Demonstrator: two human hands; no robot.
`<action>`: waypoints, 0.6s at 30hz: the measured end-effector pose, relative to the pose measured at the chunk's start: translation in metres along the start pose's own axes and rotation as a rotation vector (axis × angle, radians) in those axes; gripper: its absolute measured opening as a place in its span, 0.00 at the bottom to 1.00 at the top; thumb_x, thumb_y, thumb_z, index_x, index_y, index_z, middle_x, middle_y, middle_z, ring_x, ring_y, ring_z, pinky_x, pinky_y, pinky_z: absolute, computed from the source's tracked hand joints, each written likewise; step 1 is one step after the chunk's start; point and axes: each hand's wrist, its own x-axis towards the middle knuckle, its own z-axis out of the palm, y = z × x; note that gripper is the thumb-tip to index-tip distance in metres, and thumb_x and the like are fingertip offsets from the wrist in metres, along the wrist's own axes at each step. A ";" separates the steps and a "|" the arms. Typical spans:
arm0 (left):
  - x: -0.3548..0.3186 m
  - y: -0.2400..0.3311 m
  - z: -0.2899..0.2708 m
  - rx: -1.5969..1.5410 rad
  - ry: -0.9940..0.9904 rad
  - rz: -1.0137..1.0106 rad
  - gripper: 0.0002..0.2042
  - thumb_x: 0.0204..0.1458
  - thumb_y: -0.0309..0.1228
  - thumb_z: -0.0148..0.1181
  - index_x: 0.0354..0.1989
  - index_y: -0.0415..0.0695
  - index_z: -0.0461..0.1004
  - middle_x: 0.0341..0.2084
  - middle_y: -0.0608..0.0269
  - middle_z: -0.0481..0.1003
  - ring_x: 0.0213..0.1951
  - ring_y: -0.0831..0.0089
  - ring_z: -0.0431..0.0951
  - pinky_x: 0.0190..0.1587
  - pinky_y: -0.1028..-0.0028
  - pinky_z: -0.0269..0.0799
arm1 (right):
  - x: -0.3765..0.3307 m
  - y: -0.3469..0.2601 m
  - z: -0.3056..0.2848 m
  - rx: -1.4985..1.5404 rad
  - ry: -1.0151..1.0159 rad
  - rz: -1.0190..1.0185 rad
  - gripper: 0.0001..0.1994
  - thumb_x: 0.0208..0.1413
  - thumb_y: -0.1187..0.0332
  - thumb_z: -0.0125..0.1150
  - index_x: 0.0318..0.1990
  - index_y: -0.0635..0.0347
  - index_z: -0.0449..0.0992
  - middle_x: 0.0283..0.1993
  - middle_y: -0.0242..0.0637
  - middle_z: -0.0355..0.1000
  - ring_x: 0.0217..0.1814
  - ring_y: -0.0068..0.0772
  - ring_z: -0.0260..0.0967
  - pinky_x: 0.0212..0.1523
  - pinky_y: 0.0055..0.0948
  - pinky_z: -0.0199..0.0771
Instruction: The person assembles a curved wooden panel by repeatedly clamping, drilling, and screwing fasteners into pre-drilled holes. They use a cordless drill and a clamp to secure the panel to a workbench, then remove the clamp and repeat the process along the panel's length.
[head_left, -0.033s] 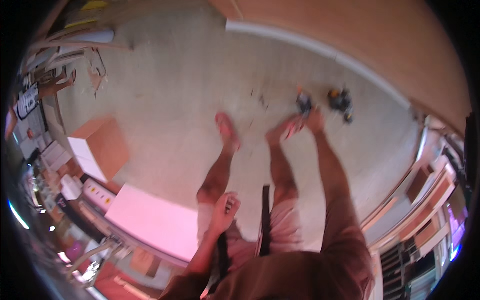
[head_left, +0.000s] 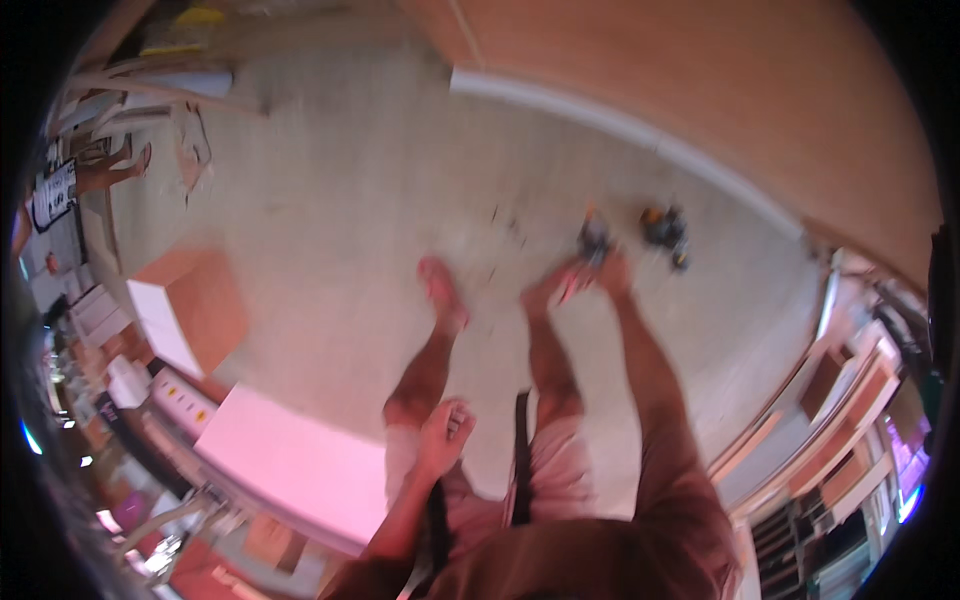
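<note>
My right arm reaches far down to the right, and my right hand (head_left: 616, 272) is closed at a dark power tool with an orange end (head_left: 593, 238), just beyond my right foot. Blur hides how the fingers wrap it. A second dark power tool with yellow-orange parts (head_left: 665, 233) rests on the floor to its right. Close by my left thigh, my left hand (head_left: 445, 437) is raised with its fingers curled in. What those fingers hold, if anything, cannot be made out.
A brown panel with a white edge (head_left: 640, 140) spans the upper right. On the left are a cardboard box (head_left: 205, 310), a white-topped surface (head_left: 300, 465) and cluttered goods. Wooden boards (head_left: 840, 430) stack at the right. Another person's leg (head_left: 110, 175) shows far left.
The whole view has shifted, so the floor, tools and my feet sit slightly lower and further left. Both hands keep nearly the same places relative to my body.
</note>
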 end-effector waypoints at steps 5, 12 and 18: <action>0.024 -0.007 0.035 0.203 0.019 0.299 0.35 0.48 0.33 0.75 0.65 0.43 0.66 0.55 0.47 0.73 0.54 0.53 0.76 0.58 0.59 0.73 | -0.134 -0.101 -0.124 0.367 -0.388 0.196 0.46 0.37 0.33 0.73 0.56 0.65 0.78 0.47 0.55 0.82 0.53 0.52 0.81 0.54 0.44 0.80; 0.020 0.063 -0.015 0.004 0.129 0.686 0.54 0.39 0.39 0.83 0.74 0.42 0.54 0.62 0.43 0.69 0.63 0.43 0.71 0.65 0.55 0.68 | -0.264 -0.259 -0.305 0.793 -0.572 0.023 0.37 0.55 0.33 0.66 0.53 0.62 0.79 0.46 0.42 0.81 0.47 0.32 0.79 0.48 0.32 0.78; 0.013 0.088 -0.116 -0.377 -0.043 0.665 0.60 0.36 0.41 0.86 0.77 0.44 0.50 0.63 0.48 0.71 0.61 0.55 0.75 0.64 0.59 0.70 | -0.271 -0.332 -0.362 0.500 -0.567 -0.225 0.41 0.59 0.31 0.60 0.49 0.71 0.77 0.41 0.48 0.79 0.45 0.37 0.78 0.48 0.35 0.76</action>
